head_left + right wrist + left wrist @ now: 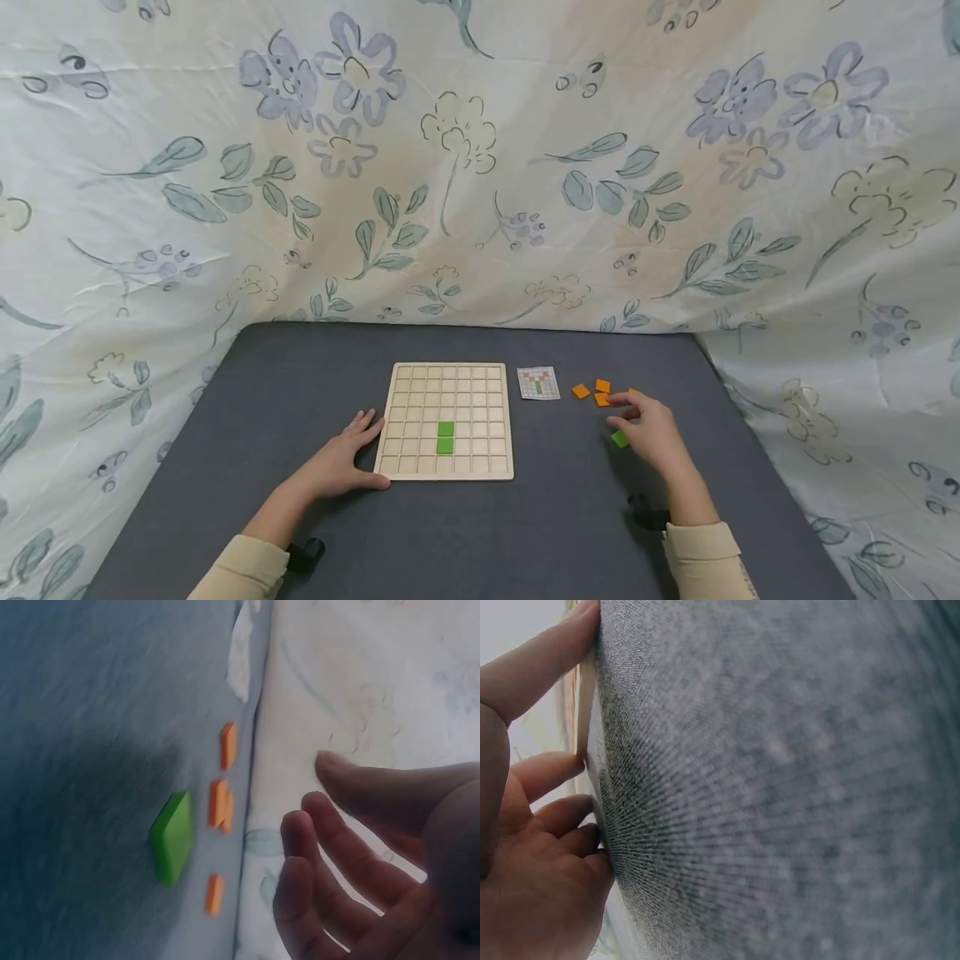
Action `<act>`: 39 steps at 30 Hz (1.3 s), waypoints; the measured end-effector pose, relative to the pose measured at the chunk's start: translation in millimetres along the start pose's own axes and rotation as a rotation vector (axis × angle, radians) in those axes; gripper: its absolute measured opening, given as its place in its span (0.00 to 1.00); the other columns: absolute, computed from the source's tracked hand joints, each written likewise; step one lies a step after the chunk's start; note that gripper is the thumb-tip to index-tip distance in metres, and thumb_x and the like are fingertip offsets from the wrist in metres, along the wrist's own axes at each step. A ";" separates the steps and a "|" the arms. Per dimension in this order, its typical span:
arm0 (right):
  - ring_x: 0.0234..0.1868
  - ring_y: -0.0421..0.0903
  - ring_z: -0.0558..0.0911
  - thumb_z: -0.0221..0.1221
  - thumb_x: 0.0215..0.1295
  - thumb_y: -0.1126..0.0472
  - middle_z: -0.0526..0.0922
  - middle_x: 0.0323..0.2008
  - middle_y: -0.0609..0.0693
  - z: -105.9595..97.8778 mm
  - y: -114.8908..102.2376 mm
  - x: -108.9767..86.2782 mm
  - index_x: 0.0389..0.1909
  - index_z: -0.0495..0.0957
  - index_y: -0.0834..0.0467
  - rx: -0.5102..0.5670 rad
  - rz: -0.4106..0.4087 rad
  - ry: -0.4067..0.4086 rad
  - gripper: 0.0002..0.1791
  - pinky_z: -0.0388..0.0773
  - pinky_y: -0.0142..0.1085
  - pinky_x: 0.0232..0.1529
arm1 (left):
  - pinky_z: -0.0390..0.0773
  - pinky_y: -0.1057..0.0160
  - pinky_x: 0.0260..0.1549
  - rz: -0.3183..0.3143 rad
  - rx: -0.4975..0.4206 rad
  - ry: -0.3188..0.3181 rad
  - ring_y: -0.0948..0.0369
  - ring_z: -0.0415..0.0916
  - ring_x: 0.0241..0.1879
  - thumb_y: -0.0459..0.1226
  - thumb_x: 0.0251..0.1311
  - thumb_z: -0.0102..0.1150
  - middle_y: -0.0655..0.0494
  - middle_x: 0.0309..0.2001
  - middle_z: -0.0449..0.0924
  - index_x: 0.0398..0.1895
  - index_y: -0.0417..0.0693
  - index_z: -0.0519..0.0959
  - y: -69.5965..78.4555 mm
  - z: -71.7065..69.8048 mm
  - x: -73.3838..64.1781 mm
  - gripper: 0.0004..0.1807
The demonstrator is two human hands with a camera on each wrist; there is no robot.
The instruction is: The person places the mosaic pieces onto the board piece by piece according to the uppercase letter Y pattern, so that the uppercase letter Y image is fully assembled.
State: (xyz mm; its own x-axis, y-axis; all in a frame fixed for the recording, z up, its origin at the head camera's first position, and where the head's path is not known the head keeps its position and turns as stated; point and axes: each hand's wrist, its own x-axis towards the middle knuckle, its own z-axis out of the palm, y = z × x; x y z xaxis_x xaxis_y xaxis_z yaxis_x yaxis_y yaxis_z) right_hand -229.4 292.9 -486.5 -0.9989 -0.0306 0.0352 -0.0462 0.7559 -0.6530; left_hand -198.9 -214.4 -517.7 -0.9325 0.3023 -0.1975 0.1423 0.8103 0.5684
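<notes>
A pale wooden grid board (482, 411) lies on the table, with two green square tiles (446, 437) in adjoining cells, one in front of the other. My left hand (339, 461) rests at its left side, thumb at the near corner and fingers spread along the edge. In the left wrist view, the thumb and index finger touch the board's rim (587, 712). My right hand (651, 432) hovers over a loose green tile (619, 438), its fingers loosely bent and holding nothing. That green tile (172, 840) lies flat on the table below the hand in the right wrist view.
Several orange square tiles (581, 391) lie beyond the right hand, some close together. A small printed card (538, 383) with a coloured grid pattern sits between the board and these tiles. Floral cloth (480, 208) hangs behind and beside the dark grey table (480, 542).
</notes>
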 end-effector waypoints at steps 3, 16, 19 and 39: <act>0.51 0.59 0.82 0.65 0.64 0.70 0.80 0.58 0.63 -0.9 11.5 1.3 0.62 0.78 0.59 -0.025 0.025 -0.060 0.24 0.82 0.48 0.41 | 0.54 0.30 0.68 -0.010 -0.001 -0.002 0.39 0.39 0.80 0.60 0.44 0.77 0.41 0.81 0.46 0.80 0.46 0.56 0.4 0.2 -0.1 0.62; 0.51 0.58 0.79 0.70 0.54 0.74 0.82 0.51 0.60 0.0 35.1 5.8 0.53 0.85 0.57 -0.096 0.036 -0.197 0.24 0.77 0.55 0.50 | 0.53 0.30 0.69 -0.019 0.000 -0.011 0.39 0.39 0.80 0.60 0.44 0.77 0.41 0.81 0.46 0.80 0.46 0.57 1.8 -1.3 1.2 0.62; 0.47 0.55 0.80 0.71 0.54 0.73 0.83 0.47 0.57 1.3 35.1 6.9 0.50 0.86 0.58 -0.104 0.026 -0.204 0.21 0.78 0.53 0.48 | 0.53 0.30 0.69 -0.017 -0.005 -0.011 0.40 0.39 0.80 0.59 0.44 0.77 0.41 0.81 0.46 0.80 0.46 0.57 1.5 -2.5 0.7 0.62; 0.39 0.48 0.78 0.69 0.62 0.64 0.81 0.43 0.55 4.4 31.5 8.7 0.48 0.84 0.62 -0.192 -0.037 -0.184 0.14 0.78 0.46 0.40 | 0.53 0.29 0.69 -0.003 -0.006 -0.014 0.39 0.38 0.80 0.59 0.45 0.77 0.40 0.81 0.46 0.80 0.45 0.56 2.5 -4.5 0.3 0.62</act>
State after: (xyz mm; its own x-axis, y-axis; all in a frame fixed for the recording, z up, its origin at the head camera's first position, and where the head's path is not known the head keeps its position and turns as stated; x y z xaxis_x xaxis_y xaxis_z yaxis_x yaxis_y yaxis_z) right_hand -239.6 313.5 -510.1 -0.9818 -0.1657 -0.0927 -0.0984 0.8615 -0.4982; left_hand -200.4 -214.5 -512.7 -0.9282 0.3070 -0.2101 0.1378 0.8084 0.5723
